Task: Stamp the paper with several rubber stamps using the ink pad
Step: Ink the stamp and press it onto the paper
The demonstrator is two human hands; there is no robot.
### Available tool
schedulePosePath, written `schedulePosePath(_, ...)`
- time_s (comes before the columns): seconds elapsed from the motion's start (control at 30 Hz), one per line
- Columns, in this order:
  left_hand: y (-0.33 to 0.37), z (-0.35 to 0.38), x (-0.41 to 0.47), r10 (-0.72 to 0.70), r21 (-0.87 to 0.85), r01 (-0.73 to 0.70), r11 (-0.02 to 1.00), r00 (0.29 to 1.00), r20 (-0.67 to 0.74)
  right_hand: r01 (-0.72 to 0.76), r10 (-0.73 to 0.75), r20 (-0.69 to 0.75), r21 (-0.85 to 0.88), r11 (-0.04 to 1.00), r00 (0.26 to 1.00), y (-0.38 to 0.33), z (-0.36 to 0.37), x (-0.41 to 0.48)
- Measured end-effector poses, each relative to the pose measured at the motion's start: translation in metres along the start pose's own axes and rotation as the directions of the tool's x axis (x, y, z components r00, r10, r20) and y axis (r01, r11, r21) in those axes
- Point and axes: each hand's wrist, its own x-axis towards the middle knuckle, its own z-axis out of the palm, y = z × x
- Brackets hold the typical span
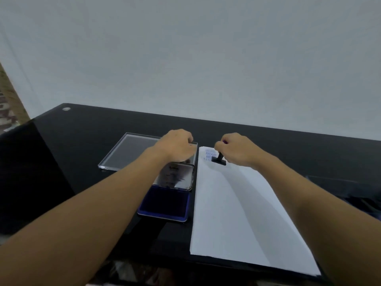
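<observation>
One black T-shaped stamp [219, 159] in right hand [237, 150] on flat white paper [237, 213]

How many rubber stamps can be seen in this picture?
1. The rubber stamp stands on the far left corner of the paper, held by the right hand. More may be hidden under the left hand at the clear tray.

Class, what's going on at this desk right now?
A person is stamping a white paper on a black table. The right hand grips a black stamp, set down near the paper's far left corner beside blue imprints. The left hand is curled at the corner of a clear tray; whether it holds anything is unclear. The blue ink pad lies open beside the paper.
</observation>
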Motion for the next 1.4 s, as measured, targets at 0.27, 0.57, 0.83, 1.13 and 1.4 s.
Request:
schedulePosePath(0.27, -0.003, 0.012, 0.026, -0.057, 0.064, 0.050, 0.997, 0.992, 0.116, 0.088, -0.086, 0.031, -0.104, 0.991, 0.996, -0.006, 0.008, 0.022)
schedulePosePath(0.57, -0.008, 0.024, 0.032, -0.140, 0.056, 0.135, 0.989, 0.985, 0.105, 0.129, -0.122, 0.056, -0.143, 0.981, 0.991, -0.005, 0.015, 0.028)
schedulePosePath(0.83, -0.007, 0.025, 0.035, -0.140, 0.025, 0.138, 0.990, 0.983, 0.115, 0.136, -0.128, 0.060, -0.145, 0.980, 0.990, -0.007, 0.019, 0.030)
schedulePosePath(1.13, -0.009, 0.026, 0.037, -0.125, 0.035, 0.121, 0.992, 0.984, 0.128, 0.135, -0.125, 0.074, -0.152, 0.979, 0.989, -0.005, 0.021, 0.030)
schedulePosePath(1.4, -0.012, 0.027, 0.041, -0.107, 0.054, 0.101, 0.993, 0.986, 0.128, 0.118, -0.109, 0.061, -0.172, 0.978, 0.992, -0.002, 0.032, 0.030)
